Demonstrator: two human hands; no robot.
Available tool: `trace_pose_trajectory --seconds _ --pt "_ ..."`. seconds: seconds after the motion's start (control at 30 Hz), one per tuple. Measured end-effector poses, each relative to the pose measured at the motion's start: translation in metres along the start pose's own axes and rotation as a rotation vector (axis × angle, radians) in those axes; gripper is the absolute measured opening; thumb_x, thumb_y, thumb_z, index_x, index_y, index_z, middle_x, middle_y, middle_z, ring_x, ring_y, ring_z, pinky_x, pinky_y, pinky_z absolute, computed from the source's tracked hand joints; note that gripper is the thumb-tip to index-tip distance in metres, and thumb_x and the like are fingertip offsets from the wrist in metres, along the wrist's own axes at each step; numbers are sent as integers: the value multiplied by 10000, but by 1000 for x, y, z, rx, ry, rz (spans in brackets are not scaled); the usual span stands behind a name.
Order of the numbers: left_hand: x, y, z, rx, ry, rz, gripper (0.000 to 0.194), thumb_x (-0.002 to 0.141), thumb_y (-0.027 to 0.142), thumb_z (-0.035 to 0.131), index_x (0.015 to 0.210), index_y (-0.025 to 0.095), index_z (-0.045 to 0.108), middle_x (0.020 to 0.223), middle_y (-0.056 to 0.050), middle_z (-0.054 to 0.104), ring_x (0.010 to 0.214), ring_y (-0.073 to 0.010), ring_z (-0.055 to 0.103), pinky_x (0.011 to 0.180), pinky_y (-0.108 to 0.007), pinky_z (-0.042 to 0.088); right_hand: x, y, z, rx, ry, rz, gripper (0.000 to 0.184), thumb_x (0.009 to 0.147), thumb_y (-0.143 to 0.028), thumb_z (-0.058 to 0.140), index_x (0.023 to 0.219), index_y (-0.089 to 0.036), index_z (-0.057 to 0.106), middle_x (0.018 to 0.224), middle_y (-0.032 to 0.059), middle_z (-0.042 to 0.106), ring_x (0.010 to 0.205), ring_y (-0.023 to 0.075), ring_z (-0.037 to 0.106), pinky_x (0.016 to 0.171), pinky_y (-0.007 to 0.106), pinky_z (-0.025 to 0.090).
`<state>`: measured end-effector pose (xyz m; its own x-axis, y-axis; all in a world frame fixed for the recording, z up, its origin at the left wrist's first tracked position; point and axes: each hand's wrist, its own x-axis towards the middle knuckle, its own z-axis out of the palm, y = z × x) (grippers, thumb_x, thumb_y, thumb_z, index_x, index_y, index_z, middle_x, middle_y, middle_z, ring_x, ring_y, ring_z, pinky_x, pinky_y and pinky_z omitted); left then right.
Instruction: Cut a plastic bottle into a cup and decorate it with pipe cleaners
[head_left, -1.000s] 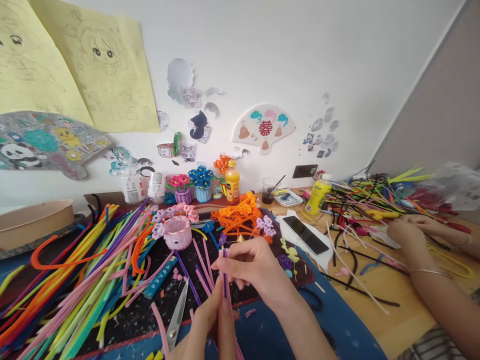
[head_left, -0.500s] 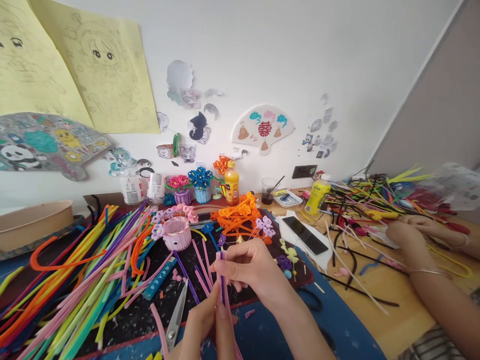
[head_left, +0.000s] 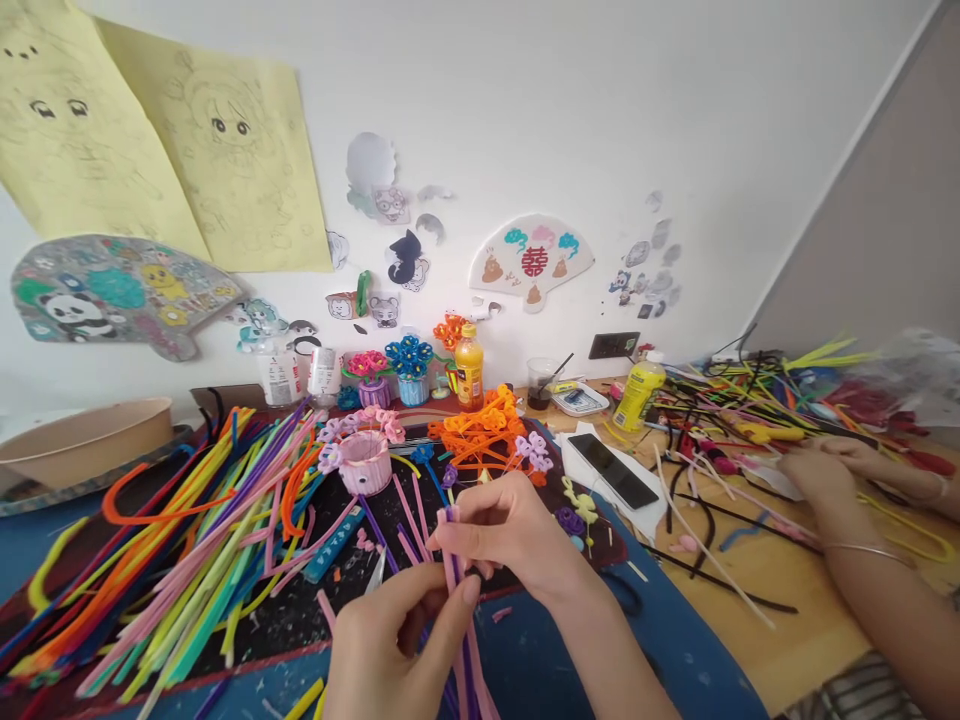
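A strip of pink and purple pipe cleaners [head_left: 466, 650] stands upright between my hands, its lower ends running down out of view. My right hand [head_left: 517, 535] is closed, pinching the upper end between thumb and fingers. Lower down, my left hand [head_left: 397, 635] curls around the same strip, thumb against its front; its other fingertips are partly hidden. Just beyond my hands, loose pink pipe cleaners [head_left: 409, 510] lie on the dark mat. The scissors [head_left: 377, 572] show only a blade tip past my left hand. Left of them lies a blue packet [head_left: 334, 545].
A large pile of coloured pipe cleaners [head_left: 202, 540] covers the left side. Behind my hands are a pink pot [head_left: 365, 465], orange pipe-cleaner flowers [head_left: 487, 425] and a juice bottle [head_left: 469, 370]. A phone [head_left: 611, 470] lies right; beyond it a co-worker's hands [head_left: 825, 470] work.
My left hand has risen and opened out somewhat around the strip, now covering most of the scissors. My right hand keeps its pinch at the top. The view has shifted slightly left.
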<state>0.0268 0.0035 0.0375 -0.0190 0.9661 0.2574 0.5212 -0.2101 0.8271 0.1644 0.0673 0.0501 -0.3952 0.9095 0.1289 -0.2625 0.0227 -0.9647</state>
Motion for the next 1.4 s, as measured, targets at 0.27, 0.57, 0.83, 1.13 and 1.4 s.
trace_pose_trajectory --seconds 0.27,0.57,0.83,1.13,1.4 --pt "14 18 -21 164 -297 4 469 852 503 421 496 199 409 498 50 294 513 -112 243 502 -279 168 -4 -12 4 -35 -38 -83 270 629 -372 876 655 -124 774 502 -16 605 383 46 410 373 190 286" --pt "21 56 -52 117 -298 129 470 858 464 438 475 192 446 444 44 372 456 -96 304 468 -257 206 -3 -48 22 -31 -50 -202 254 700 -379 841 671 -140 760 550 -5 618 399 53 413 372 194 285" --pt "30 73 -75 58 -134 221 459 836 481 492 482 189 469 467 56 324 463 -89 276 436 -237 192 -8 -61 21 -123 -264 -132 518 689 -579 796 940 -128 758 640 -21 543 533 75 398 455 205 271" --pt "34 59 -76 139 -47 213 446 850 480 480 518 183 491 499 57 305 507 -99 271 465 -237 199 -11 -35 34 -65 -192 -89 428 551 -438 912 540 -136 609 514 -83 391 523 63 292 485 237 188" --pt "40 43 -77 37 -15 202 455 838 468 539 487 191 457 452 59 361 474 -94 303 447 -226 227 -9 -16 42 -66 -149 -89 416 718 -528 794 690 -115 757 494 -54 470 451 55 301 447 244 177"
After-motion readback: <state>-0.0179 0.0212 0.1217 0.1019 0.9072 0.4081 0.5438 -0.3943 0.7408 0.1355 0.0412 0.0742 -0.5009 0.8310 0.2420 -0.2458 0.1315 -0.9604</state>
